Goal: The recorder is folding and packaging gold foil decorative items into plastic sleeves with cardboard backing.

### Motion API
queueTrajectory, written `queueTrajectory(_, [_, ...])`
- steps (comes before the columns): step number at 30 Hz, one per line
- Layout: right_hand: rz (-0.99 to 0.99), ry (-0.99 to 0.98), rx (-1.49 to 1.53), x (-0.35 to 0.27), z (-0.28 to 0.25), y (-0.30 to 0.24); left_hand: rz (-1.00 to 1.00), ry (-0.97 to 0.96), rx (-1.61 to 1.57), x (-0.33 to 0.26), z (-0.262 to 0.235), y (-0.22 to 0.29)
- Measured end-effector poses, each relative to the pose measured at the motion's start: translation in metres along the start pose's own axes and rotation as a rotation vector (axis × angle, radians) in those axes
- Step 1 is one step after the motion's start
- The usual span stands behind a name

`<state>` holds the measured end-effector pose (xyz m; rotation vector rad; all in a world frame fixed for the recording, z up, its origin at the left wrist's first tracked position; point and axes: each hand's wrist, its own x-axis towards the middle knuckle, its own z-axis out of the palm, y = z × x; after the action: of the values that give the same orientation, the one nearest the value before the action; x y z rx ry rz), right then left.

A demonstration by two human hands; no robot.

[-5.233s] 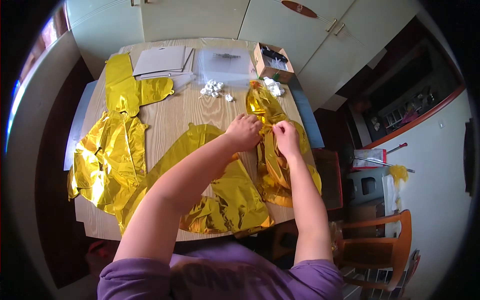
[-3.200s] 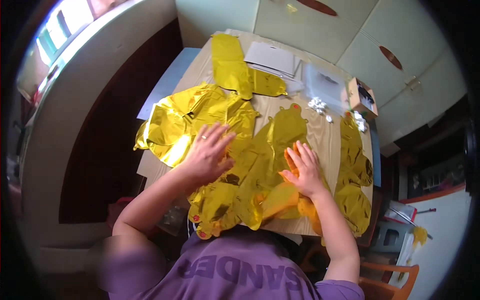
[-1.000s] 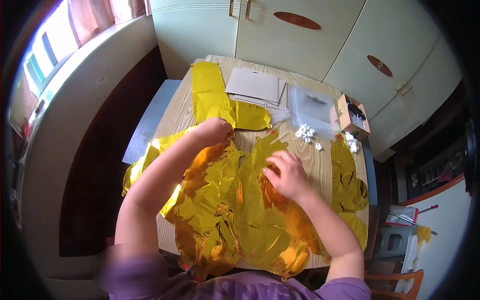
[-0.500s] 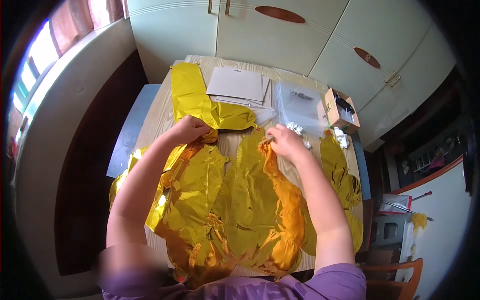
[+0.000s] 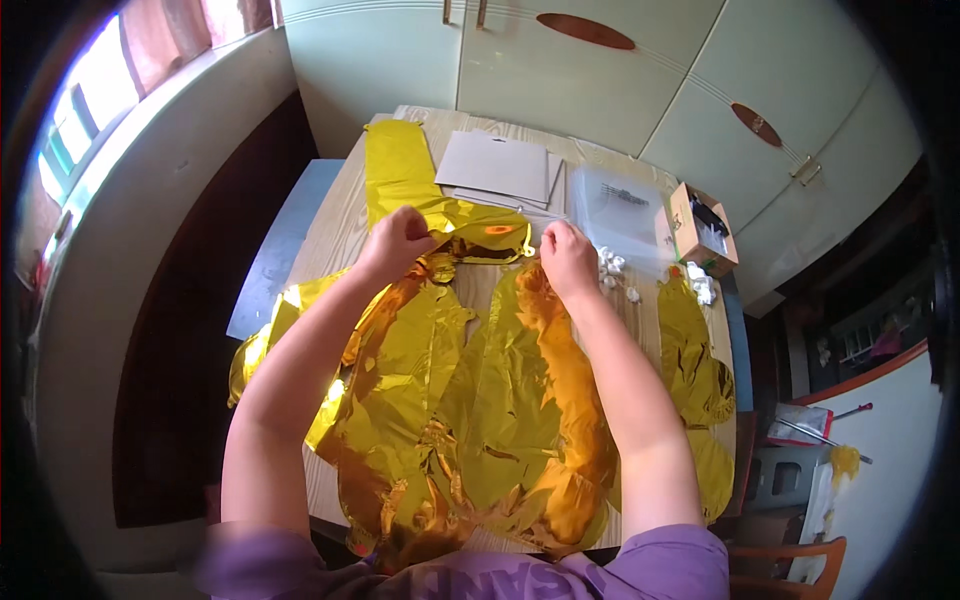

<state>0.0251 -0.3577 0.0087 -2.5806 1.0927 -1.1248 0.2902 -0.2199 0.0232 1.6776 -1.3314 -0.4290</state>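
Observation:
Flat gold foil balloons cover much of the table. My left hand (image 5: 397,243) is closed in a pinch at the near edge of the L-shaped foil balloon (image 5: 400,165), where the foil lifts and creases. My right hand (image 5: 568,258) is also closed, fingertips pressed together beside that balloon's right-hand tip; what they hold is too small to make out. Beneath my arms spreads a large crumpled foil balloon (image 5: 490,400), with orange reflections on its right side. Another foil balloon (image 5: 690,350) lies right of my right forearm.
Grey-white cards (image 5: 495,165) are stacked at the back of the wooden table (image 5: 330,235). Right of them are clear plastic sheets (image 5: 620,215), crumpled white bits (image 5: 610,265) and an open cardboard box (image 5: 705,230) with dark items. Pale cabinets (image 5: 570,80) stand behind.
My right hand has moved away from the large balloon's top edge toward the L-shaped balloon's tip. My left hand has risen slightly, lifting the foil edge. The view has shifted a little.

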Motion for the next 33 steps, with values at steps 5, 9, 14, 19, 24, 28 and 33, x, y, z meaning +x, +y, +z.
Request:
queueTrajectory(5, [-0.183,-0.193,0.195,-0.028,-0.01,-0.058,0.475,-0.23,0.252,-0.012,-0.004,-0.001])
queueTrajectory(9, [-0.173,-0.302,0.143,-0.028,0.006,-0.063,0.592,-0.323,0.422,-0.025,0.005,0.01])
queueTrajectory(14, [-0.105,-0.338,0.176,-0.024,0.01,-0.063,0.64,-0.446,0.662,-0.026,0.004,0.014])
queueTrajectory(19, [-0.166,-0.242,0.168,-0.026,0.012,-0.067,0.435,-0.387,0.587,-0.01,0.007,-0.005])
queueTrajectory(24, [-0.272,-0.135,0.123,-0.028,0.018,-0.084,-0.14,-0.278,0.153,0.006,0.001,0.024])
queueTrajectory(28, [-0.289,-0.237,0.012,-0.028,0.024,-0.101,-0.274,-0.398,-0.24,0.024,-0.018,0.008])
queueTrajectory(33, [-0.353,-0.3,-0.071,-0.03,0.028,-0.102,-0.188,-0.211,-0.231,0.033,-0.025,0.01])
